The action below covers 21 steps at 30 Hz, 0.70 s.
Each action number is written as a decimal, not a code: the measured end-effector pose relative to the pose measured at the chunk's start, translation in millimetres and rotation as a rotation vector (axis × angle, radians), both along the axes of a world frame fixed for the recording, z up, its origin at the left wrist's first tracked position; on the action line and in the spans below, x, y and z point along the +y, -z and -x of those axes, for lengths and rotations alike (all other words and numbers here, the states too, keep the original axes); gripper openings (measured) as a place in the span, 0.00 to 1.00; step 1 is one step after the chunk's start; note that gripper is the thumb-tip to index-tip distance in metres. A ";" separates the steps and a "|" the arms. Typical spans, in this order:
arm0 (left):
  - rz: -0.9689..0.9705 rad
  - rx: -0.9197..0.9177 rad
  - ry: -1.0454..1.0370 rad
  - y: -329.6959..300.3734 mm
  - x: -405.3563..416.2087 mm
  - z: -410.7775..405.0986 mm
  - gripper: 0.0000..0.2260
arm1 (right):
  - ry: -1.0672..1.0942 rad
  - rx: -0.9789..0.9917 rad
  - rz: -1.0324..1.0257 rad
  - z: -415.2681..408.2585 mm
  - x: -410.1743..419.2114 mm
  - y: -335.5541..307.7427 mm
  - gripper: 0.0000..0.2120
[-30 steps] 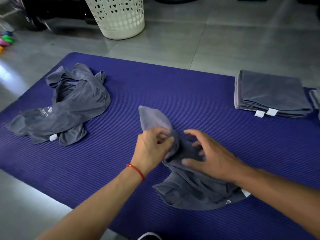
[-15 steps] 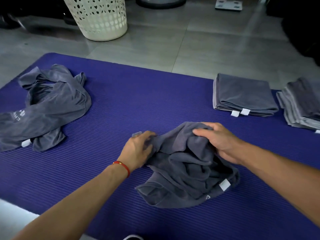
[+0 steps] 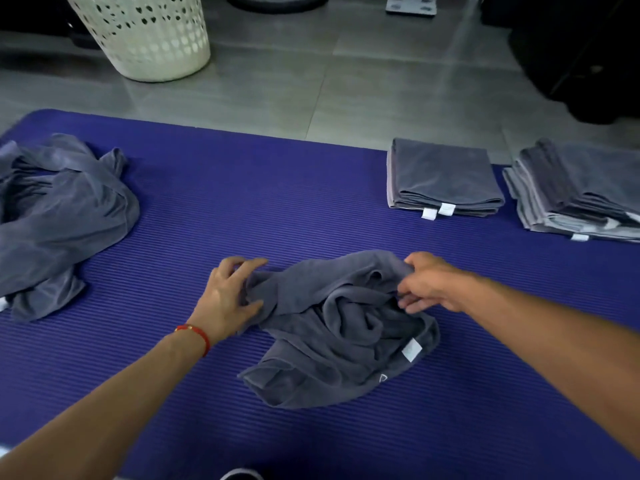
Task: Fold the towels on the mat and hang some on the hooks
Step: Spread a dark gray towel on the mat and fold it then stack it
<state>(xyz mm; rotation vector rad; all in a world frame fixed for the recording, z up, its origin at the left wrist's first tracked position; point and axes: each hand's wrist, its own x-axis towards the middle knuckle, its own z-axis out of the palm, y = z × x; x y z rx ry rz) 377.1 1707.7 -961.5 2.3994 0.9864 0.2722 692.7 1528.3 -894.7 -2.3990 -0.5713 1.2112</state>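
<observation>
Corners first — with our left hand (image 3: 227,297) pinching the near-centre crumpled towel (image 3: 341,327) at its left edge and our right hand (image 3: 427,284) gripping its far right fold, we should draw them apart so it lies flat on the mat (image 3: 277,188) before folding.

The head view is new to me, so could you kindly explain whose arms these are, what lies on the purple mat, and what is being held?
The camera sits on a person's head, looking down at their own bare arms. The left hand and right hand each grip an edge of a crumpled grey towel on the purple mat. A heap of unfolded towels lies far left. At right sit a folded stack and a second stack. A white laundry basket stands on the tiled floor beyond.
</observation>
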 end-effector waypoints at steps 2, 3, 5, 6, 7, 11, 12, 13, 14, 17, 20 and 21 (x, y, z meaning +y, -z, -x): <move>0.068 -0.027 -0.100 9.1 -13.9 15.8 0.32 | 0.030 0.020 -0.100 -2.7 -5.7 7.3 0.11; 0.072 -0.052 -0.137 13.3 -20.0 21.6 0.30 | 0.047 0.017 -0.144 -2.6 -7.7 8.5 0.09; 0.066 -0.086 -0.170 17.5 -30.4 26.6 0.28 | 0.061 0.065 -0.171 -1.3 -9.6 7.6 0.03; 0.080 -0.096 -0.178 18.2 -34.7 26.6 0.28 | 0.057 0.085 -0.169 -1.4 -9.1 8.8 0.04; 0.097 -0.104 -0.179 18.3 -38.4 25.7 0.28 | 0.058 0.071 -0.166 -0.8 -8.1 9.4 0.07; 0.094 -0.125 -0.221 16.9 -46.0 24.4 0.26 | 0.072 -0.130 -0.185 1.0 4.1 16.2 0.04; 0.092 -0.155 -0.281 13.8 -45.3 23.9 0.23 | 0.083 -0.160 -0.195 1.1 6.1 17.8 0.02; 0.108 -0.195 -0.357 7.7 -44.0 22.5 0.20 | 0.095 -0.196 -0.202 -0.8 7.4 19.7 0.04; 0.136 -0.244 -0.430 0.9 -41.2 21.3 0.16 | 0.103 -0.244 -0.212 -5.1 8.8 22.3 0.06; 0.148 -0.377 -0.545 -20.2 -22.1 19.8 0.07 | 0.220 -0.337 -0.286 -19.4 10.2 15.1 0.09; 0.159 -0.550 -0.551 -49.0 1.3 10.8 0.05 | 0.459 -0.046 -0.538 -37.0 19.0 -10.6 0.15; 0.164 -0.614 -0.537 -61.9 9.3 5.1 0.05 | 0.494 0.037 -0.600 -41.8 22.7 -24.1 0.16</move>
